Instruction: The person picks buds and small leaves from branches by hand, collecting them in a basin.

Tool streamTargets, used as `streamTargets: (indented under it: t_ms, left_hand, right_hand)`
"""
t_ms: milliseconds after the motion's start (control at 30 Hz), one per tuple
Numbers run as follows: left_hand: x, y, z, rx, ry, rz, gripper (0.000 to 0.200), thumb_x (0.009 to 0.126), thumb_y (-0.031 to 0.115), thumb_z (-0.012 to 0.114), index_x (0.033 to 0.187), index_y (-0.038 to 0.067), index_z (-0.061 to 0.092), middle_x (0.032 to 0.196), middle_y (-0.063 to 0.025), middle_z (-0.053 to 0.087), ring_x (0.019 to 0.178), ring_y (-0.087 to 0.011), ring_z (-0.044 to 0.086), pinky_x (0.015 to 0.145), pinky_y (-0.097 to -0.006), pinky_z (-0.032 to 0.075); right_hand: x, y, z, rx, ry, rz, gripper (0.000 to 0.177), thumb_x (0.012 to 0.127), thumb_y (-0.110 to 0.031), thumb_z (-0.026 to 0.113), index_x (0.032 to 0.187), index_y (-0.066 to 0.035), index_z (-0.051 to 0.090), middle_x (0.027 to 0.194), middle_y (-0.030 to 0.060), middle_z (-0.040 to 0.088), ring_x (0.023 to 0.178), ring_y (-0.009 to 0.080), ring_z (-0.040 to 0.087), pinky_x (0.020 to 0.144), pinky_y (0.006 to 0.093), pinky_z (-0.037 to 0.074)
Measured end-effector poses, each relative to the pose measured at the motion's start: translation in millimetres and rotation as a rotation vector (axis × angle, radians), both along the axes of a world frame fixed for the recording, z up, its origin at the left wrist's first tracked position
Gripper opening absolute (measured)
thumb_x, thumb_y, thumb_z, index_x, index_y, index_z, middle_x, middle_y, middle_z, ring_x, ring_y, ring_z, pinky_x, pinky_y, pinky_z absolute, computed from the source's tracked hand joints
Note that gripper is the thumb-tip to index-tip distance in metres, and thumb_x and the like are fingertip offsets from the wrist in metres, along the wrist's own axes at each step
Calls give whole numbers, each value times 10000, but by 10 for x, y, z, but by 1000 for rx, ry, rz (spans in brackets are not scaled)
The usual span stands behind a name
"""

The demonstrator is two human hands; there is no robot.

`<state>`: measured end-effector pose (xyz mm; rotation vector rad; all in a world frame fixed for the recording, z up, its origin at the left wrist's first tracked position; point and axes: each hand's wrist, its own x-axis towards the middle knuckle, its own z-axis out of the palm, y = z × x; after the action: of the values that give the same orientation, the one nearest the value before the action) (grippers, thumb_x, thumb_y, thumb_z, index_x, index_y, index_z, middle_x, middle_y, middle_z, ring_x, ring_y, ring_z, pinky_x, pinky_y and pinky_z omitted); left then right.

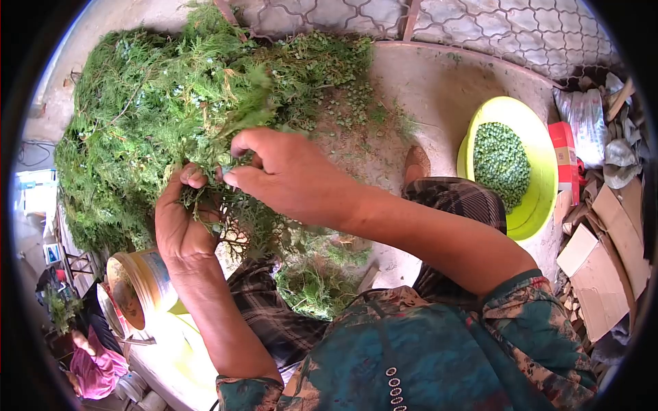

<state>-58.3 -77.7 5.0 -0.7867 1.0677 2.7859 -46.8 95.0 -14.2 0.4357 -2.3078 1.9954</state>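
My left hand [186,222] is closed around a leafy evergreen sprig [236,229], whose thin twigs hang below the fingers. Close beside it, my right hand [291,171] is curled in a pinch at the sprig's stems. Whatever lies between its thumb and finger is too small to make out. A big heap of cut evergreen branches [130,130] with pale bluish-green berries spreads under and beyond both hands. To the right, a lime-yellow basin [545,205] holds many small green berries [502,161].
Cut greenery [319,284] lies between my knees. A yellowish bucket [133,291] lies tilted at left, near another person in pink clothing [96,366]. Cardboard [596,274] and a red box [565,161] are at right. A metal lattice [493,34] runs along the back.
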Motion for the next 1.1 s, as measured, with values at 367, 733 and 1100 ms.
streamTargets:
  t_ms: [367,733,1100]
  left_hand:
    - [65,145,173,147,-120,-119,88,899,57,447,817,29,463,709,-80,525,655,-175,530,602,-323,497]
    - [102,172,192,47,36,-102,84,934,122,453,864,80,433,651,19,429,569,-92,398,637,-312,409]
    - [251,294,160,-180,245,-404,162,905,153,512,1032,52,510,627,9,424,554,-103,400,619,-318,437]
  right_hand:
    - [-1,11,74,-894,-801,367,170,928,-247,468,848,-97,472,575,-48,411,398,26,317,356,205,248]
    - [-55,291,306,-921,-485,652,248,931,-332,430,876,-98,494,653,-13,484,405,25,312,350,184,242]
    - [-263,291,246,69,-25,300,290,835,-165,587,1034,42,541,712,83,616,618,101,536,566,289,451]
